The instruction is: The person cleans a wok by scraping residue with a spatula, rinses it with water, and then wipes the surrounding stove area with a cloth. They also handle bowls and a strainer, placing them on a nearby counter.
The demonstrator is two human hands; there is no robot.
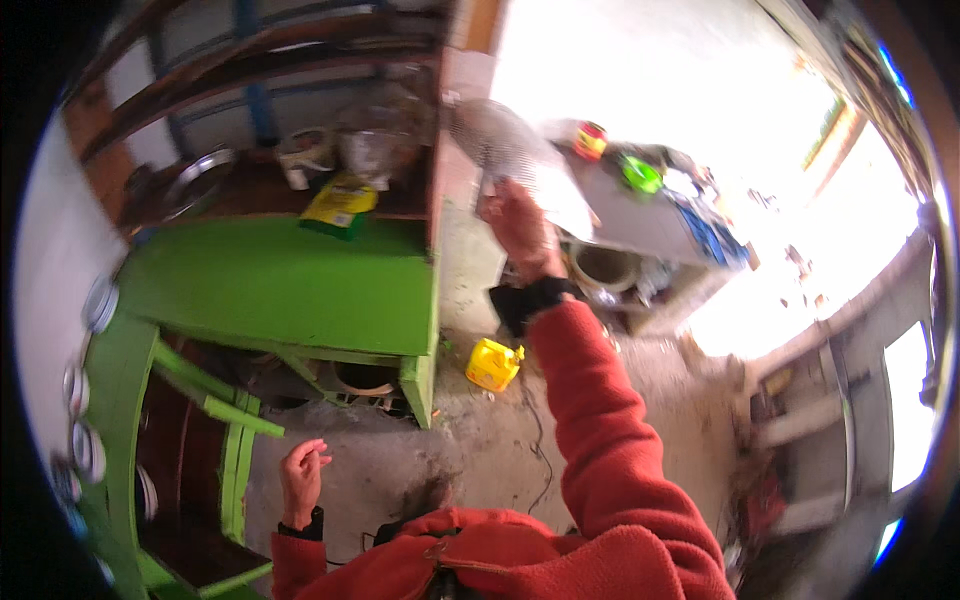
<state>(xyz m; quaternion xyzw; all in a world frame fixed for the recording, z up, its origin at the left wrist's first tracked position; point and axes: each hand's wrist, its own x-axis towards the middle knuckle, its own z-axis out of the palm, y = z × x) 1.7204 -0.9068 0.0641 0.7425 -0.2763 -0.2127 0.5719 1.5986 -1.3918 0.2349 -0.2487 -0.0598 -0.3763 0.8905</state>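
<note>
My right hand [519, 229], in a red fleece sleeve with a black wrist strap, is raised at the upper middle with its fingers closed on the near end of a pale, ribbed, fan-shaped thing [517, 154]. Glare and blur hide what exactly this thing is. My left hand [304, 480] hangs low at the left of my body, beside the green cabinet, with its fingers curled loosely; nothing shows in it. Between the hands lies the green wooden worktop [285, 285], with a yellow and green packet [341, 204] at its back edge.
A yellow jug [494, 364] stands on the concrete floor near a dark cable [537, 450]. Behind my right hand, a grey counter [622, 210] carries a red and yellow container [590, 140] and a bright green bowl [640, 174]. An open cabinet [180, 465] with stacked dishes is at the lower left.
</note>
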